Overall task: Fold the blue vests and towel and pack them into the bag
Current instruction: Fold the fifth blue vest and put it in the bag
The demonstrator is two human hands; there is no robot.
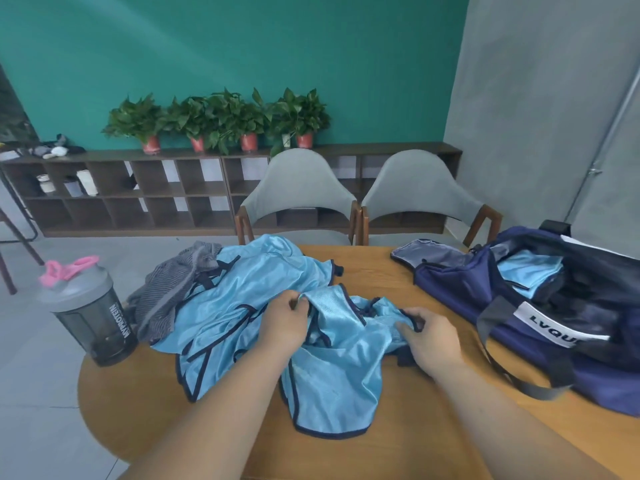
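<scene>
A heap of light blue vests (256,292) with dark navy trim lies crumpled in the middle of the round wooden table (367,265). One vest (329,382) lies nearest me on top. My left hand (282,322) pinches its upper edge, and my right hand (429,337) grips its navy-trimmed shoulder strap. A grey striped towel (169,292) lies bunched at the left edge of the heap. The navy duffel bag (540,327) stands unzipped on the right, with a folded blue vest (530,271) inside it.
A grey shaker bottle (90,313) with a pink lid stands at the table's left edge. Two grey chairs (301,192) face the table's far side. A low shelf (138,192) with potted plants runs along the green wall.
</scene>
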